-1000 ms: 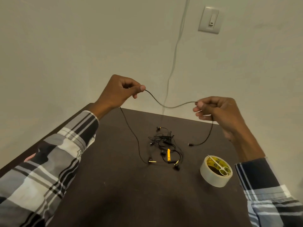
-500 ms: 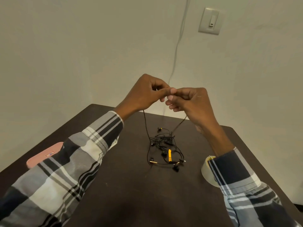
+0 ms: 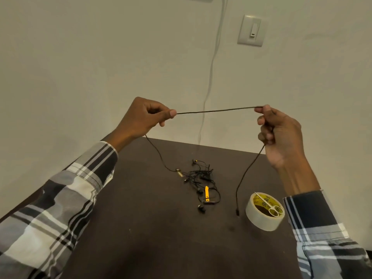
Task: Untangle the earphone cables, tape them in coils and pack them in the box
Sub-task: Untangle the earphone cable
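Note:
A thin black cable (image 3: 217,111) is stretched taut between my two hands, raised above the table. My left hand (image 3: 144,116) pinches it between thumb and forefinger; its end hangs down to a gold plug (image 3: 179,172) on the table. My right hand (image 3: 278,133) grips the other side with curled fingers, and that end dangles to a black tip (image 3: 237,212) beside the tape. A tangle of black earphone cables (image 3: 201,178) with a yellow piece (image 3: 206,192) lies on the dark table (image 3: 151,228). No box is in view.
A roll of clear tape (image 3: 261,218) stands at the table's right, with small scissors (image 3: 268,204) lying across its top. A wall switch (image 3: 251,33) and a pale wire (image 3: 211,77) are on the wall behind.
My hands were together half a second ago; they have drawn apart, pulling the cable straight. The gold plug has slid back and left on the table.

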